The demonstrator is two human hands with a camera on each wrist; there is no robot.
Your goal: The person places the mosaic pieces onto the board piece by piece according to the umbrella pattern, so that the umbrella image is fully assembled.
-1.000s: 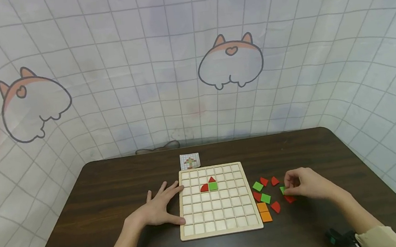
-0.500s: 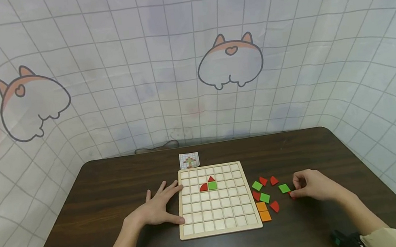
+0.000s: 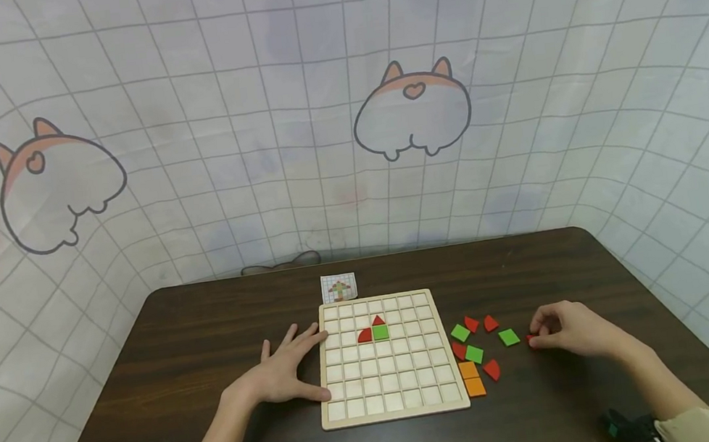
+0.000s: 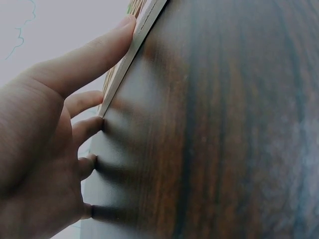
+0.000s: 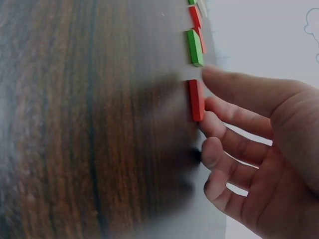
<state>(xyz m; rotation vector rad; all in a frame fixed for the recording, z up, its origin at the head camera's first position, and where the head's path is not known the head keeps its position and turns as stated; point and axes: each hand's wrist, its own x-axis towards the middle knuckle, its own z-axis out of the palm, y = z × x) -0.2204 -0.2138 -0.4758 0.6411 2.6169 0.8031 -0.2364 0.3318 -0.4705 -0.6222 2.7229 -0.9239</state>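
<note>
In the head view, my left hand (image 3: 278, 370) has its fingers spread, with thumb and fingertips at the left edge of the pale wooden grid board (image 3: 357, 420). A red triangle (image 3: 377, 320), a green square (image 3: 380, 332) and a red quarter-circle piece (image 3: 365, 336) sit in the board's cells. On the right, my right hand (image 3: 570, 328) holds a small red tile (image 3: 530, 338) by its edges, low at the tabletop. The right wrist view shows this red tile (image 5: 196, 100) between thumb and curled fingers; its outline is mostly hidden.
Beside the board lie loose tiles: a green tile (image 3: 509, 337), a red tile (image 3: 492, 370), orange squares (image 3: 475, 387) and several others. A small pattern card (image 3: 339, 288) lies behind the board on the dark wooden table (image 3: 208, 318). A white grid-patterned curtain (image 3: 255, 152) surrounds it.
My right hand has left the green tile on the table and shifted right, drawing the red tile with it away from the other pieces. The left hand stays at the board.
</note>
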